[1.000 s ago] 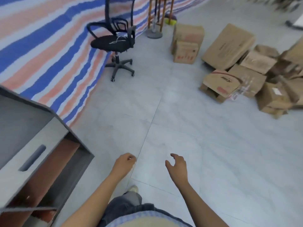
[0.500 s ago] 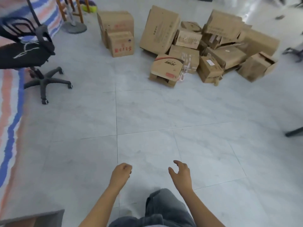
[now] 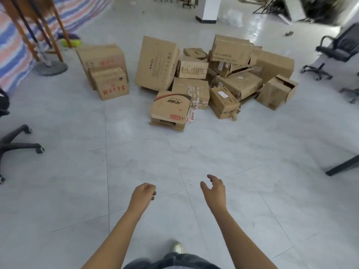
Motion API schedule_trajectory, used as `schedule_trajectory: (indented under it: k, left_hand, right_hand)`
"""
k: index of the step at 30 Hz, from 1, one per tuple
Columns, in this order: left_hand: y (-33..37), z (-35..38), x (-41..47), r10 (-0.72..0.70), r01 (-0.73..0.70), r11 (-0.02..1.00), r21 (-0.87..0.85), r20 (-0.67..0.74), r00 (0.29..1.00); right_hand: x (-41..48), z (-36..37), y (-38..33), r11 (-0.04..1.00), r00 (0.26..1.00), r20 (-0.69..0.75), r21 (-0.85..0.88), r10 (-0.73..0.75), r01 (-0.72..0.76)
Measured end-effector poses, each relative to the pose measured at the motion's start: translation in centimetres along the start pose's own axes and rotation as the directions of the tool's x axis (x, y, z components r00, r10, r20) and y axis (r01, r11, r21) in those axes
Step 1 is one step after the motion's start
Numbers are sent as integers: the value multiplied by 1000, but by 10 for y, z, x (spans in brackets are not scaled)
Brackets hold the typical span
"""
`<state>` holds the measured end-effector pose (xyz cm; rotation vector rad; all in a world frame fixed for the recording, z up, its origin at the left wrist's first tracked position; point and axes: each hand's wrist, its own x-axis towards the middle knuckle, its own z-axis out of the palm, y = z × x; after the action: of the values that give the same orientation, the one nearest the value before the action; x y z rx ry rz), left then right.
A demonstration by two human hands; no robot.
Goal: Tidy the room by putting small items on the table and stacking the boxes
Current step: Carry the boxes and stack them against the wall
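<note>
Presently nothing is held: left hand (image 3: 144,193) loosely curled, right hand (image 3: 213,188) spread. Readiness for the heaped boxes (image 3: 171,107) is inferred.

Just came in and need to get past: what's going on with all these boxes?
A person faces a heap of cardboard boxes on the floor, tumbled rather than neatly stacked. The left hand and right hand are out in front, both holding nothing. The nearest box lies well ahead of them, untouched.
</note>
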<state>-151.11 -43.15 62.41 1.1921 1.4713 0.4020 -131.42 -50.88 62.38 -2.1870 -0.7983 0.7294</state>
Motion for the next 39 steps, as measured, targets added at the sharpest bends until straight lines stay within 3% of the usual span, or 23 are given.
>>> schedule_trajectory:
  k: [4, 9, 11, 17, 22, 31, 39]
  left_hand:
    - [25, 9, 36, -29, 29, 999, 17, 3, 1000]
    - [21, 3, 103, -269, 272, 958, 92, -39, 962]
    - [36, -7, 138, -305, 308, 949, 68, -48, 951]
    - [140, -53, 251, -120, 117, 991, -66, -45, 992]
    - [201, -91, 324, -28, 22, 997, -77, -85, 996]
    - [214, -76, 403, -184, 181, 982, 53, 57, 981]
    - [289, -66, 513, -121, 122, 991, 48, -17, 992]
  right_hand:
    - [55, 15, -22, 1000, 998, 66, 2, 6, -6]
    - [100, 55, -33, 993, 978, 203, -113, 38, -15]
    - [126, 66, -44, 987, 974, 223, -162, 48, -12]
    - [228, 91, -121, 996, 992, 114, -77, 55, -46]
    - [292, 123, -185, 998, 996, 84, -39, 42, -39]
    - [363, 146, -194, 972, 972, 124, -154, 198, -178]
    - [508, 154, -235, 983, 978, 126, -104, 166, -153]
